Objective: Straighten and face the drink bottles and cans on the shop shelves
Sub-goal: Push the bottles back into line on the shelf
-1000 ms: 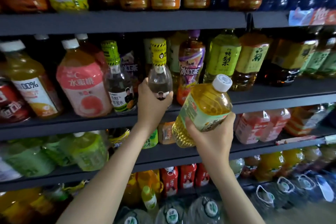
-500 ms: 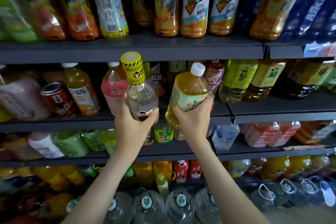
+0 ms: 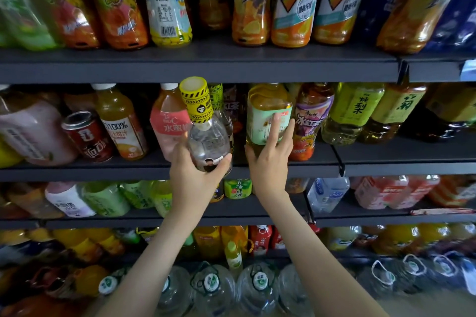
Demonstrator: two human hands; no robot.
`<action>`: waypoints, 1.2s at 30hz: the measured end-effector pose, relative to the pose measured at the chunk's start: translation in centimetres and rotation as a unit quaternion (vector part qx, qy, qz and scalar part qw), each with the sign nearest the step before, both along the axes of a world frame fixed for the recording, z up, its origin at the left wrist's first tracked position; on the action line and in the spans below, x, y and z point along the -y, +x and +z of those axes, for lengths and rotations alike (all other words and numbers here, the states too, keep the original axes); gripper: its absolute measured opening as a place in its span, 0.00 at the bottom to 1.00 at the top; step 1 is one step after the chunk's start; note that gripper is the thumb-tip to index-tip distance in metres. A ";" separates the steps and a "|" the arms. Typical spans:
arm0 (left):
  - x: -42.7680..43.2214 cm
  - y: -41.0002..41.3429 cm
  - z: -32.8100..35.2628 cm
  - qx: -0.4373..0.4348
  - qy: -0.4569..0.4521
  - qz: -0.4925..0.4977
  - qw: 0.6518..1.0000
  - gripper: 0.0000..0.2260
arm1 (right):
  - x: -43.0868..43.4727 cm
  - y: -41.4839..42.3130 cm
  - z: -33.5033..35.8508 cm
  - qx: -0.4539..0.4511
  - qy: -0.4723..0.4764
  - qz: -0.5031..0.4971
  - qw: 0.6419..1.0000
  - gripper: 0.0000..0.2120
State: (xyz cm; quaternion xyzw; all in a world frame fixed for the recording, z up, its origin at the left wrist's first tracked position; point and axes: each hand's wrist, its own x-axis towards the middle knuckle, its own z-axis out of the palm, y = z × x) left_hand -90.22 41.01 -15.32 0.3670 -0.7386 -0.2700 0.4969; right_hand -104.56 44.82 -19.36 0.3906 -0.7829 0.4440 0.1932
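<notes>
My left hand (image 3: pixel 195 175) grips the lower body of a clear bottle (image 3: pixel 208 141) with a yellow-and-black wrapped cap. It holds the bottle upright, just in front of the middle shelf (image 3: pixel 386 162). A yellow tea bottle (image 3: pixel 265 105) with a pale green label stands on that shelf to the right. My right hand (image 3: pixel 270 162) presses straight, spread fingers against the tea bottle's label, with the thumb at its base. The tea bottle's cap is hidden behind the shelf above.
On the middle shelf stand a red can (image 3: pixel 87 136), an orange juice bottle (image 3: pixel 121 123), a pink peach drink (image 3: pixel 167 123), a purple iced tea bottle (image 3: pixel 309 123) and green-labelled tea bottles (image 3: pixel 353 110). Tall bottles fill the top shelf (image 3: pixel 206 64). Water jugs (image 3: pixel 211 288) stand at the bottom.
The yellow tea bottle went from my right hand's grip in the air onto the middle shelf, and those fingers straightened. My left hand drew the clear bottle out from the shelf.
</notes>
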 end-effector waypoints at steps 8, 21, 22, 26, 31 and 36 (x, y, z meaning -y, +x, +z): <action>1.0 -0.3 -0.2 -0.018 -0.017 0.023 0.999 0.28 | 3.2 -1.6 0.0 0.022 0.010 -0.014 1.000 0.44; 1.5 0.3 -0.7 -0.016 -0.020 0.014 1.000 0.33 | 3.8 -1.2 -1.4 0.067 0.061 -0.075 0.993 0.50; 1.4 0.4 -0.8 -0.012 -0.019 0.017 1.000 0.33 | 4.0 -1.2 -1.3 0.074 0.064 -0.089 0.991 0.51; 0.5 1.1 -0.4 0.000 -0.003 0.022 1.000 0.29 | 4.4 -1.1 -0.6 0.102 0.076 -0.107 0.986 0.51; -1.1 2.6 2.7 0.013 0.058 0.010 0.998 0.23 | 0.8 1.4 3.1 0.187 0.054 0.045 0.980 0.38; -2.7 4.1 8.5 0.053 0.095 -0.017 0.994 0.21 | -5.7 5.5 12.2 0.321 0.050 0.315 0.892 0.22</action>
